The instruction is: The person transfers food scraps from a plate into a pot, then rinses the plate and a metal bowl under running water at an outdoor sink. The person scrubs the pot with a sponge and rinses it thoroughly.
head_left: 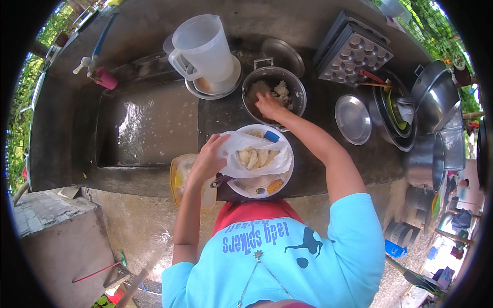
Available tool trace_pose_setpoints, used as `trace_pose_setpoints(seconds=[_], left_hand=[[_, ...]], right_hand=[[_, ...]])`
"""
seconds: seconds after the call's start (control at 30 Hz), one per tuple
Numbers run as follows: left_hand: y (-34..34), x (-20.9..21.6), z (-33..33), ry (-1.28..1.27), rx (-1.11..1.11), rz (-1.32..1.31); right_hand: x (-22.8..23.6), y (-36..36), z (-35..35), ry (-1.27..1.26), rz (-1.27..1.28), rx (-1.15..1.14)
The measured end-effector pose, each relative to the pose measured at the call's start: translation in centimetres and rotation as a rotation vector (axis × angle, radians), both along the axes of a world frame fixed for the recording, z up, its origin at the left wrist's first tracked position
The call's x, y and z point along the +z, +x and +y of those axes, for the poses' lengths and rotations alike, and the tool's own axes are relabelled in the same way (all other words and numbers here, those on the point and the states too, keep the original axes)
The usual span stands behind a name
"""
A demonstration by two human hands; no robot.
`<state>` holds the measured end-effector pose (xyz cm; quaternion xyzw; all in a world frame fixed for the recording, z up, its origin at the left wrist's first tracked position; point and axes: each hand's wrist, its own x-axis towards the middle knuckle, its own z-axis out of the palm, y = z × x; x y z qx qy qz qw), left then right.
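Note:
A metal pot (pixel 299 97) with side handles stands on the dark counter, pale clumpy food stuck inside it. My right hand (pixel 270 106) reaches into the pot, its bent fingers at the food; whether they grip any is hidden. Closer to me, a white plastic bag (pixel 233 163) lies spread on a white patterned plate (pixel 288 177). Whitish lumps of food (pixel 252 158) sit in the bag's mouth. My left hand (pixel 208 159) pinches the bag's left edge between thumb and fingers. Beside that hand is a yellowish plastic tub (pixel 179 197) at the counter's front edge.
A sink basin (pixel 159 128) with cloudy water lies left, below a tap (pixel 87 64) and pink cup (pixel 106 78). A translucent pitcher (pixel 203 43) stands on stacked plates. Muffin tins (pixel 354 54), a round metal pan (pixel 353 119) and large basins (pixel 436 97) crowd the right.

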<state>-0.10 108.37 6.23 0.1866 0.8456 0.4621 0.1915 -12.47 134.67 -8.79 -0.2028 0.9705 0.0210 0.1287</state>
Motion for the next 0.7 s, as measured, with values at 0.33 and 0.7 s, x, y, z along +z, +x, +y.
trace_pose_setpoints(seconds=[0.33, 0.7], left_hand=[[0.0, -1.0, -0.3, -0.053, -0.029, 0.031], [-2.3, -2.1, 1.3, -0.05, -0.048, -0.009]], right_hand=[[3.6, -0.8, 9.1, -1.605, -0.615, -0.61], [9.4, 7.2, 4.8, -2.119, -1.066, -0.445]])
